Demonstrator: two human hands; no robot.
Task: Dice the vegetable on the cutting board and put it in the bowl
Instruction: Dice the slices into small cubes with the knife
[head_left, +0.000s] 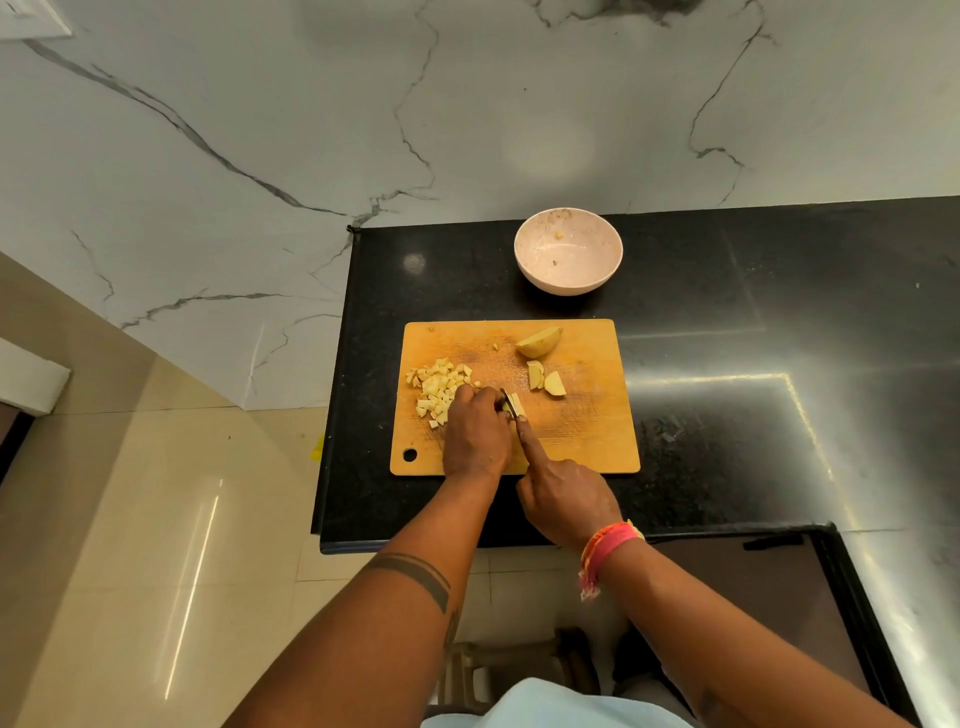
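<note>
A wooden cutting board (582, 441) lies on the black counter. A heap of pale diced potato cubes (439, 387) sits on its left part. A large potato wedge (540, 341) and two smaller chunks (545, 381) lie toward the right. My left hand (475, 436) curls its fingers over a small potato strip (516, 404) at the board's middle. My right hand (566, 496) grips a knife (508, 402), index finger stretched along the blade, which stands in that strip. The pink bowl (569, 278) stands behind the board, holding only tiny scraps.
The black counter (727, 415) extends to the right and ends at a left edge near the board. A white marble wall (311, 130) rises behind. Tiled floor (156, 519) lies to the left, and a plastic stool (509, 665) stands under me.
</note>
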